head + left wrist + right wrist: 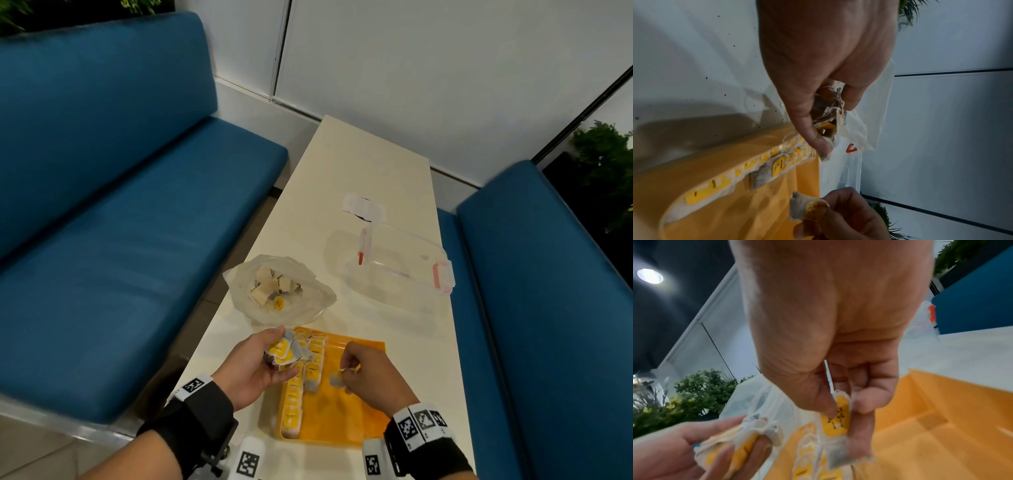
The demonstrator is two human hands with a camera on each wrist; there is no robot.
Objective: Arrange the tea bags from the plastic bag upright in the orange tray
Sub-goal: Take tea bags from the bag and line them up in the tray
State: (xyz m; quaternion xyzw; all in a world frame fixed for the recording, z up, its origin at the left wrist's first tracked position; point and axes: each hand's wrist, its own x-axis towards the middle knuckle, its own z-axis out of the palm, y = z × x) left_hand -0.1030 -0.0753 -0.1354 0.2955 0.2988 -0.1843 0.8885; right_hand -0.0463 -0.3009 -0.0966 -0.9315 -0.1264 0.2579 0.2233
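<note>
An orange tray (346,416) lies on the table's near end, with rows of yellow-tagged tea bags (294,399) standing along its left side. My left hand (260,363) hovers over the tray's far left corner and grips a bunch of tea bags (282,351). Over the tray's middle, my right hand (363,373) pinches a single tea bag (337,379) by its yellow tag (837,418). Beyond the tray sits the open plastic bag (277,291) holding several more tea bags.
A clear plastic container (399,263) with red clips stands at the right, behind the tray. Further back lies a white wrapper (363,207). Blue benches (120,205) flank the narrow table (359,164). The tray's right half (756,211) holds no bags.
</note>
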